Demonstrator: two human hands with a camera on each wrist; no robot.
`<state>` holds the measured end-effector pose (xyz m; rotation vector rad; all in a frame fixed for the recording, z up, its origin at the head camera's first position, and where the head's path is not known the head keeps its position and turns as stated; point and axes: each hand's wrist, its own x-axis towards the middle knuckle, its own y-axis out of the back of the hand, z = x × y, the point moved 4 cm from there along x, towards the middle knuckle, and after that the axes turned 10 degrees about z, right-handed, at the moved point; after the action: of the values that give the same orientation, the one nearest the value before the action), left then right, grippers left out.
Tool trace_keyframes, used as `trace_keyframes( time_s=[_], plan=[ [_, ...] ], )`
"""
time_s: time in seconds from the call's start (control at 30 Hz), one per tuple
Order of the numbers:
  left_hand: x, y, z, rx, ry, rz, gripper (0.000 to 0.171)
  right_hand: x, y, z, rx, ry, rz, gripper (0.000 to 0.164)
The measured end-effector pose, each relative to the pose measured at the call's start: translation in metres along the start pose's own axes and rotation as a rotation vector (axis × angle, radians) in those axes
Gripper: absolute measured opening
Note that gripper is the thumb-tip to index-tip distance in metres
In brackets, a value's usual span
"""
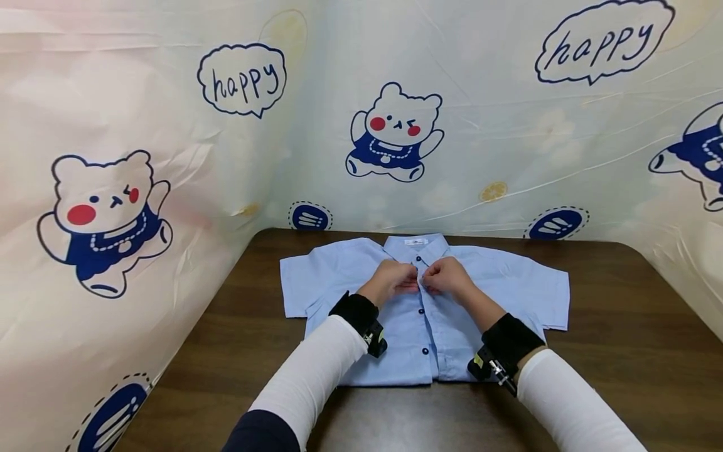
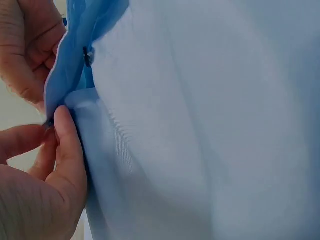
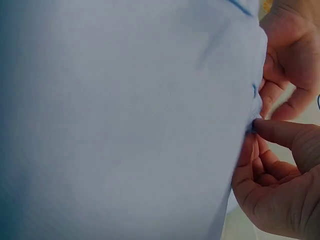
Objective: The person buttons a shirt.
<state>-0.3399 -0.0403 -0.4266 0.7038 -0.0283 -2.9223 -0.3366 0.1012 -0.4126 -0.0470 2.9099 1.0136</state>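
Observation:
A light blue short-sleeved shirt point(image 1: 378, 358) lies front up, its collar at the far side. My left hand point(image 1: 390, 279) and right hand point(image 1: 449, 276) meet at the front placket just below the collar. In the left wrist view, the left hand point(image 2: 45, 185) pinches the placket edge between thumb and fingers. The right hand point(image 3: 280, 180) pinches cloth at a small dark button point(image 3: 256, 125) in the right wrist view. Dark buttons show above and below the hands, among them a lower button point(image 1: 425, 351). Whether the pinched button is through its hole, I cannot tell.
The shirt is spread on a dark brown wooden table point(image 1: 214, 370). Behind and to the left hangs a pale printed curtain point(image 1: 480, 125) with bears and lettering. Black straps with small cameras circle both wrists, including the right wrist strap point(image 1: 513, 342).

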Motion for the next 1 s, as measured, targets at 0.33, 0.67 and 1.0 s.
trace_keyframes(
  time_s=[0.33, 0.67, 1.0],
  plan=[
    [-0.0042, 0.0004, -0.0028, 0.123, -0.102, 0.045, 0.009, -0.0060, -0.0041, -0.0040, -0.085, 0.055, -0.018, 0.012],
    [-0.0052, -0.0019, 0.0002, 0.273, -0.167, 0.063, 0.007, -0.0038, -0.0028, -0.0023, -0.092, 0.021, -0.038, 0.021],
    [-0.0030, -0.0029, 0.0043, 0.601, -0.419, 0.158, 0.006, -0.0009, -0.0044, 0.0007, 0.101, -0.122, -0.093, 0.019]
  ],
)
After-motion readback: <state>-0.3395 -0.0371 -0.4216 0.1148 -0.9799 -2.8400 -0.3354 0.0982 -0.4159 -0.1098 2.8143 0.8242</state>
